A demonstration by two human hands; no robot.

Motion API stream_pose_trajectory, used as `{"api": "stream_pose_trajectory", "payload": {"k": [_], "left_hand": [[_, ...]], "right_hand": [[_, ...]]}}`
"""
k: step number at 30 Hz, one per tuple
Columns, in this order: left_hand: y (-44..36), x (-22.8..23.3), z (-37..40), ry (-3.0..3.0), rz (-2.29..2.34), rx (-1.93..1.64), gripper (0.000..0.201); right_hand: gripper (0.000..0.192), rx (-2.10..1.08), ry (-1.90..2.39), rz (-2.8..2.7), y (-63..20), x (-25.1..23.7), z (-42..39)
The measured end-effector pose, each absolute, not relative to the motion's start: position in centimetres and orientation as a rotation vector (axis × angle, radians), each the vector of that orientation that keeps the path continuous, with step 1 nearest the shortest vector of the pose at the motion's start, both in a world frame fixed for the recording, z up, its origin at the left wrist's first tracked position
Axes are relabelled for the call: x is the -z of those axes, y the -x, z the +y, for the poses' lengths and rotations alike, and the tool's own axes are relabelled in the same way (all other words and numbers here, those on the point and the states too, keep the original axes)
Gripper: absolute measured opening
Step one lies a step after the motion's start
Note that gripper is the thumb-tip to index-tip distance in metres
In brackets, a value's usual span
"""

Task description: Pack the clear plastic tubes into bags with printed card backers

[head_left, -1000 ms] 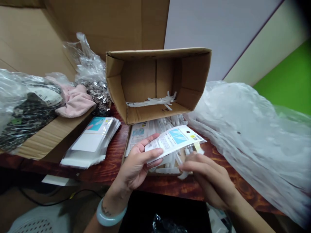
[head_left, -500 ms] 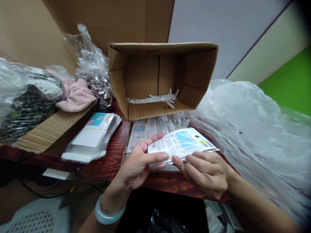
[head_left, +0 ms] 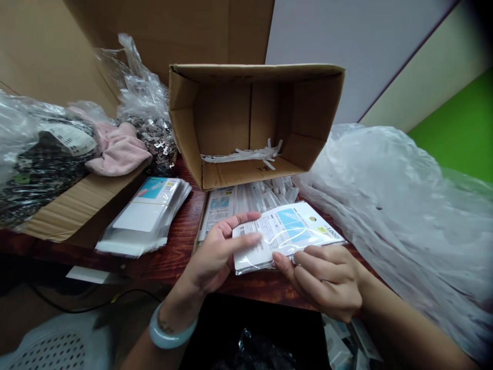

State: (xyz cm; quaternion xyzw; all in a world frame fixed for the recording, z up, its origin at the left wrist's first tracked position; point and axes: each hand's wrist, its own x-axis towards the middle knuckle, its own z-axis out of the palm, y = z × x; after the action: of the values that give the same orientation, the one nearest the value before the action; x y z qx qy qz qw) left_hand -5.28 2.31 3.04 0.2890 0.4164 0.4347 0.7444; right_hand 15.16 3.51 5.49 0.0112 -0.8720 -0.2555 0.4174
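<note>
Head: hands (head_left: 215, 254) hold glossy flat packet (head_left: 287, 234).

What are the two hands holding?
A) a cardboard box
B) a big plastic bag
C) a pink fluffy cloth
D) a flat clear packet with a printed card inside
D: the left hand and right hand both pinch the flat clear packet over the table's edge.

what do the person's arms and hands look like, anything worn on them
Both forearms are bare, with no sleeves or gloves in view. The left hand has a smooth, pale blue-green bangle round the wrist, with a small dark mark just above it. The right hand shows no ring, watch or band.
</note>
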Motion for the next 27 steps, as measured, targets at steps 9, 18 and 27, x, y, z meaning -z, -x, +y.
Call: {"api": "stream_pose_trajectory", "payload": {"k": [9, 18, 27], "left_hand": [[6.9, -1.4, 1.8, -1.112, 0.732, -1.085, 0.066], [4.8, -2.1, 0.6, -1.183, 1.021, -0.873, 0.030], [3.8, -0.8, -1.3, -1.012, 0.956, -0.206, 0.068]], "right_hand": [[0.010, -0.276, 0.903, -1.922, -14.1, -5.0, 1.3], [0.021, -0.641, 1.212, -1.746, -14.3, -4.2, 2.7], [0.032, -0.591, 1.522, -1.806, -21.4, -4.3, 2.1]]}}
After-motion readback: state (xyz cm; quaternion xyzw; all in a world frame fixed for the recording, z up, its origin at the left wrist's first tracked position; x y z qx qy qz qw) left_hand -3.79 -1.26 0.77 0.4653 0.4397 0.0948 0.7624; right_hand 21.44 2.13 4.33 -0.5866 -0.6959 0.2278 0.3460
